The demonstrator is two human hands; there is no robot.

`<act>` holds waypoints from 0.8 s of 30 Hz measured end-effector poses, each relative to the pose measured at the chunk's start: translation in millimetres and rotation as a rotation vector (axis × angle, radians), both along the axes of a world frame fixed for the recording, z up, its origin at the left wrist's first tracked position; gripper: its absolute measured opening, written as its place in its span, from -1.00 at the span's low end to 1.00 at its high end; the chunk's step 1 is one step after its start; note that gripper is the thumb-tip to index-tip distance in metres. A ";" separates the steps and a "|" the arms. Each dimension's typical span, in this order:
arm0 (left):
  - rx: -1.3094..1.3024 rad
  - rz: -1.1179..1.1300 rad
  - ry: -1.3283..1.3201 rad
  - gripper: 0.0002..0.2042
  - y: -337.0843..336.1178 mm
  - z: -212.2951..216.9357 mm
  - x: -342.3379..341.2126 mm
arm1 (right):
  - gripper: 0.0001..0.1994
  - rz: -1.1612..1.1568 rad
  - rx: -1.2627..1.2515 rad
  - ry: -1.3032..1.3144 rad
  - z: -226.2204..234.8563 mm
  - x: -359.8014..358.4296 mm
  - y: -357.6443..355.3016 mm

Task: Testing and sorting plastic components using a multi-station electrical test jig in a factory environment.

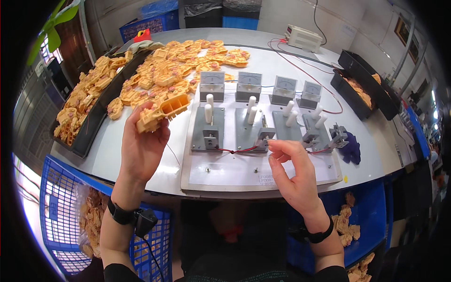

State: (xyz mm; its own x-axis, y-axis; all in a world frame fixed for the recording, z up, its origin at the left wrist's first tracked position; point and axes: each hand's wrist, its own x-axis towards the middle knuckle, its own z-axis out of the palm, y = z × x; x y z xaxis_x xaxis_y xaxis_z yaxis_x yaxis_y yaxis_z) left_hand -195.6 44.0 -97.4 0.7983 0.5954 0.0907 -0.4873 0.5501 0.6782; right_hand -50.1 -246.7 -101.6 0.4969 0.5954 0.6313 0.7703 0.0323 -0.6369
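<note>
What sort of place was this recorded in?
Probably a factory workshop: yellow-orange plastic parts are heaped on the table, four dial meters stand behind grey fixtures, and a blue basket below holds more pieces.

Left strip: a way in is left over the bench (108, 156) between the black tray (100, 126) and the white board (218, 176), partly filled by the left hand (143, 152) and its raised yellow part (173, 106).
Board front: a low pass is left ahead of the clamps (210, 140), taken up on the right by the right hand (296, 176).
Fixture row: crossing is blocked by upright white pegs (208, 114); red-black wire (235, 151) is strung low.
Back: straight reach is barred by four meters (249, 84).
Right: room is narrowed by purple cloth (350, 149).
</note>
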 end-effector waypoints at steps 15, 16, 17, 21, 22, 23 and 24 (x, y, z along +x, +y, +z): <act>0.142 0.030 0.169 -0.54 11.0 15.6 -5.6 | -0.60 0.084 0.061 0.170 -18.5 -22.3 83.5; 0.105 0.005 0.172 -0.55 14.2 14.9 -1.8 | -0.61 0.063 0.060 0.146 -21.3 -24.2 81.8; 0.068 -0.022 0.174 -0.56 17.1 13.3 2.3 | -0.61 0.040 0.060 0.122 -23.8 -26.2 81.1; 0.007 -0.062 0.221 -0.59 35.0 2.2 18.8 | -0.64 0.106 0.060 0.281 -24.4 -36.5 87.6; -0.012 -0.057 0.238 -0.61 36.8 3.0 22.9 | -0.64 0.104 0.068 0.284 -25.0 -36.4 86.4; -0.005 -0.059 0.242 -0.61 40.4 2.6 25.8 | -0.65 0.140 0.058 0.284 -25.8 -35.7 84.5; 0.002 -0.080 0.252 -0.62 43.6 1.5 29.5 | -0.66 0.178 0.047 0.284 -26.0 -33.6 82.2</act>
State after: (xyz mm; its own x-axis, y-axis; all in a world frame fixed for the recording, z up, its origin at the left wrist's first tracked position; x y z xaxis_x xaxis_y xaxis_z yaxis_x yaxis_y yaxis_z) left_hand -166.1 87.7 -95.9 0.8405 0.5293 -0.1157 -0.2580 0.5787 0.7736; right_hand -83.7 -164.6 -127.6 0.5477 0.6622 0.5114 0.5424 0.1843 -0.8196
